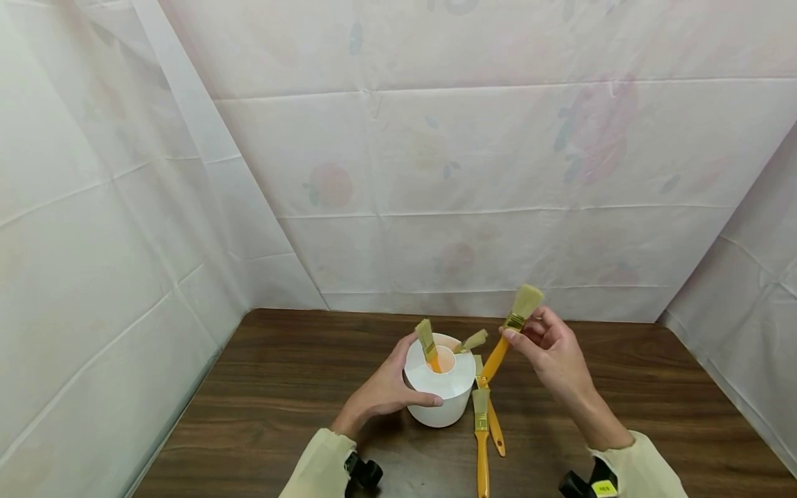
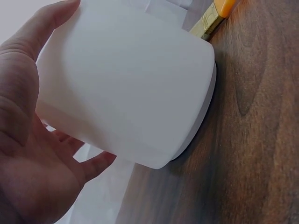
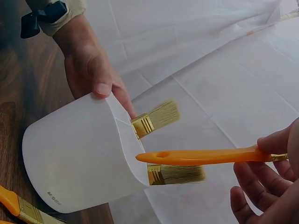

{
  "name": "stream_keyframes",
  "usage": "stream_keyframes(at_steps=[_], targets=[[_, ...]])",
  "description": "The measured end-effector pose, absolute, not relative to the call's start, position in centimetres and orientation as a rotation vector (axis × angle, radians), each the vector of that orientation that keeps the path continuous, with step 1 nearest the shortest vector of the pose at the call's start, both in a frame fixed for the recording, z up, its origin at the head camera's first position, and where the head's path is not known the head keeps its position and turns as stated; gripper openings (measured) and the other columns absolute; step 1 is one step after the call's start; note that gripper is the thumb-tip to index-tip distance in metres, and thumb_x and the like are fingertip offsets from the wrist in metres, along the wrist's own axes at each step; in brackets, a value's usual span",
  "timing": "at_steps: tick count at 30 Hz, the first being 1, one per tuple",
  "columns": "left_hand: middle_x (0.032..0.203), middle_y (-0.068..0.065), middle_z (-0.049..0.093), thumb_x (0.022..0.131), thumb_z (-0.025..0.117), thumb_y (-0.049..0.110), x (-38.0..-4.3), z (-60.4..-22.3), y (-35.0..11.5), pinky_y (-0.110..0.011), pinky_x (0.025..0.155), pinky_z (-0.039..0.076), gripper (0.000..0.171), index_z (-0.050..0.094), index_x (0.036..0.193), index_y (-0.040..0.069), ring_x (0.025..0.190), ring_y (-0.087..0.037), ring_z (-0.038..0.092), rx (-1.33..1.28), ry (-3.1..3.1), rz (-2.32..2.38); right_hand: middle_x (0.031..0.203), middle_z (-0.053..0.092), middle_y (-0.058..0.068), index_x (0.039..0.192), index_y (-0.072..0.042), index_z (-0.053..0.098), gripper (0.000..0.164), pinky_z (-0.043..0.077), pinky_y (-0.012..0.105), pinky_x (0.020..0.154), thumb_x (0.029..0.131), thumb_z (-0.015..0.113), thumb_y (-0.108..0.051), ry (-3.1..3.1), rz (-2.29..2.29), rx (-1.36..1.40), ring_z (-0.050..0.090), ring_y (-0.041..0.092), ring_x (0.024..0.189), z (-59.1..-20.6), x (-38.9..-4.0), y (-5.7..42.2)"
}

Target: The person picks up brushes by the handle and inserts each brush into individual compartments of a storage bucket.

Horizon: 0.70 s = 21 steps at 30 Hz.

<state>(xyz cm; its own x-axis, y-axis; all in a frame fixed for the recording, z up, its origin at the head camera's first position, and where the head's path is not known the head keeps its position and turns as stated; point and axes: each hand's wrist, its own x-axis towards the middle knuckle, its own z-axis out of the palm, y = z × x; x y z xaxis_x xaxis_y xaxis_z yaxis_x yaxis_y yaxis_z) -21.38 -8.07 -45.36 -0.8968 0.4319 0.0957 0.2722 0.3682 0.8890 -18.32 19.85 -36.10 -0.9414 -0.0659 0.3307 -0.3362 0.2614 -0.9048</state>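
Observation:
A white round pen holder (image 1: pixel 441 413) with a round inner compartment stands on the table. My left hand (image 1: pixel 394 384) grips its left side, thumb at the front. Two paintbrushes are in it, bristles up: one paintbrush (image 1: pixel 426 339) in the middle compartment, another paintbrush (image 1: pixel 474 340) leaning out at the back right. With thumb and fingers, my right hand (image 1: pixel 556 358) pinches a third paintbrush (image 3: pixel 201 156) near its metal band. Its bristles point up, and its orange handle slants down toward the holder; in the right wrist view the handle tip appears close by the rim.
Right of the holder, one paintbrush (image 1: pixel 482 446) lies on the brown wooden table (image 1: pixel 299 387) with its bristles away from me. Another paintbrush (image 1: pixel 495 430) lies partly under it. White printed cloth (image 1: pixel 436 152) hangs behind the table and at both sides.

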Motion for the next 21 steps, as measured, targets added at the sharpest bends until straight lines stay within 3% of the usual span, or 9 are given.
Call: stream_keyframes(at_steps=[7,14,21], targets=[[0.151,-0.001,0.040,0.068,0.091,0.042,-21.3,-45.6,-8.0,-0.059,0.112,0.029,0.115,0.016,0.156,0.035,0.136,-0.024,0.043,0.608,2.446,1.564,0.105,0.072,0.000,0.121,-0.002,0.053,0.030,0.055,0.024,0.081,0.097,0.065,-0.015,-2.276,1.752,0.401,0.067,0.010,0.095,-36.2,-18.2,19.6],[0.159,-0.001,0.030,0.068,0.090,0.044,-21.2,-45.6,-7.9,-0.060,0.114,0.025,0.117,0.016,0.157,0.031,0.142,-0.025,0.036,0.596,2.474,1.552,0.107,0.070,0.017,0.120,-0.001,0.053,0.028,0.055,0.025,0.079,0.096,0.065,-0.010,-2.251,1.739,0.451,0.066,0.012,0.092,-36.6,-18.1,19.3],[0.158,0.000,0.031,0.068,0.090,0.046,-21.1,-45.5,-7.9,-0.061,0.113,0.026,0.115,0.017,0.156,0.033,0.142,-0.026,0.036,0.579,2.485,1.544,0.105,0.068,0.022,0.120,0.000,0.053,0.028,0.055,0.024,0.078,0.095,0.065,-0.005,-2.200,1.738,0.507,0.067,0.013,0.091,-36.8,-18.0,18.8]])
